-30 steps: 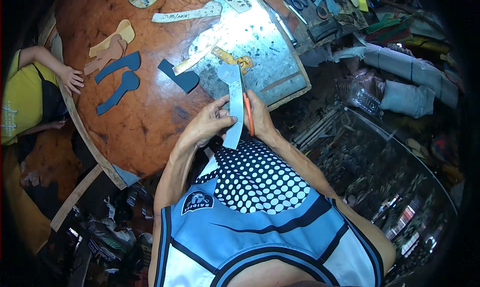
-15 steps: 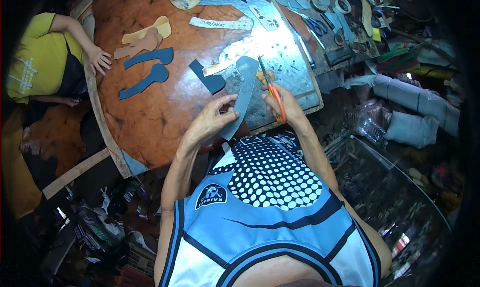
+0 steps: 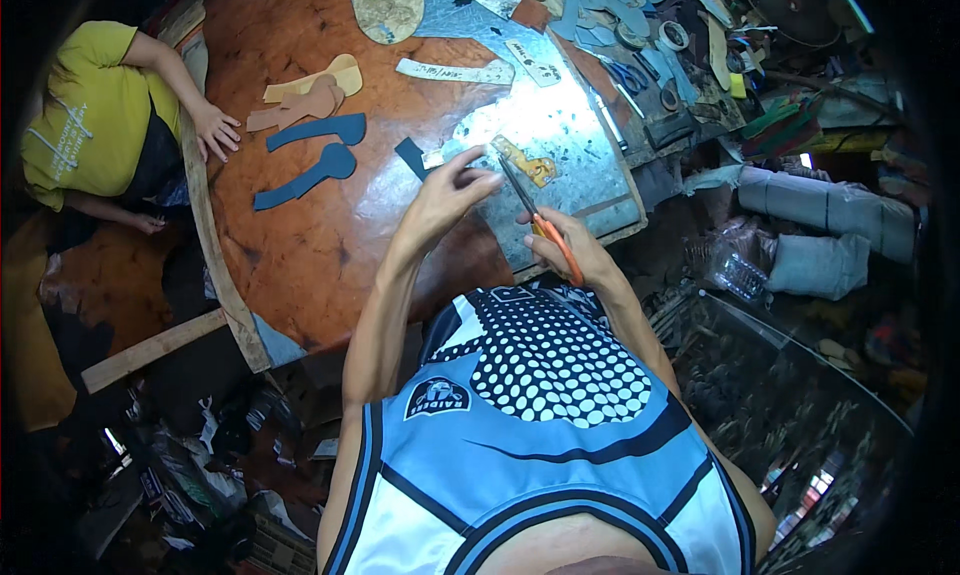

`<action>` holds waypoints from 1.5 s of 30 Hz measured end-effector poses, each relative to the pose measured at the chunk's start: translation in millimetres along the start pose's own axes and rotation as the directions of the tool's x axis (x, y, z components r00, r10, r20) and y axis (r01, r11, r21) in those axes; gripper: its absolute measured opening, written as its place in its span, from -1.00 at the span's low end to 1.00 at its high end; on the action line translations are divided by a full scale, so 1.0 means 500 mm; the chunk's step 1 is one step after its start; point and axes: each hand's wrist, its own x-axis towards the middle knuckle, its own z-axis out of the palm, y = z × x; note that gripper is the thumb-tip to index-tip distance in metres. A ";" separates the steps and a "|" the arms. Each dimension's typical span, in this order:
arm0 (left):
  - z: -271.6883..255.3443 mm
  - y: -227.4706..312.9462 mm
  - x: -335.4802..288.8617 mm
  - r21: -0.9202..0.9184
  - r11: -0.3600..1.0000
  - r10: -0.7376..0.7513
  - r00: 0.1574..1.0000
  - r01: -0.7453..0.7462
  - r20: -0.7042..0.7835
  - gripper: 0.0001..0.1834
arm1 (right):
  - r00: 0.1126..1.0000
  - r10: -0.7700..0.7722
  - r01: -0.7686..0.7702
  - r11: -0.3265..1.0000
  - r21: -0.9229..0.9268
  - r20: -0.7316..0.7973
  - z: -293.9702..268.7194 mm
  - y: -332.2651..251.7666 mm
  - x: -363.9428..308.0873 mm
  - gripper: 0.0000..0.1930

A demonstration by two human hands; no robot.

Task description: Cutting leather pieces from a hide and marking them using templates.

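Observation:
My left hand [image 3: 447,197] is over the worktable, thumb and forefinger apart, and nothing shows between them. Beneath its fingers, a dark leather piece [image 3: 409,157] and a pale strip are partly hidden. My right hand [image 3: 580,249] grips orange-handled scissors [image 3: 556,237], their blades pointing up and left. Beside the blade tips lies a small yellowish cut-out piece [image 3: 532,165] on the metal plate [image 3: 590,190]. Farther left are two dark blue curved pieces [image 3: 325,163], a brown one [image 3: 300,108] and a cream one [image 3: 338,75].
A brown hide [image 3: 290,270] covers much of the table. Another person's hand [image 3: 214,130] rests on the wooden left edge [image 3: 215,245]. Blue scissors [image 3: 628,78], tape rolls [image 3: 673,37] and scraps crowd the back right. Wrapped rolls [image 3: 830,200] lie to the right.
The long grey strip has left my left hand and is not visible now. That hand has moved up and right across the dark piece; the scissors stay in my right hand.

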 end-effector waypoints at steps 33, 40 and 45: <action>0.323 -0.150 0.089 0.674 0.595 0.079 0.867 -0.437 0.492 -0.83 | 0.645 0.195 0.068 0.948 0.310 -0.739 -0.096 0.146 -0.193 -0.64; 0.269 -0.131 0.051 0.308 0.479 0.444 0.529 -0.822 0.723 -0.78 | 0.694 -0.283 -0.220 0.792 -0.570 -0.662 -0.244 0.103 -0.124 -0.50; 0.025 -0.119 0.011 0.923 0.371 0.496 0.862 -0.105 -0.101 -0.75 | 0.826 -0.165 -0.249 0.751 -0.612 -0.538 -0.222 0.092 -0.002 -0.48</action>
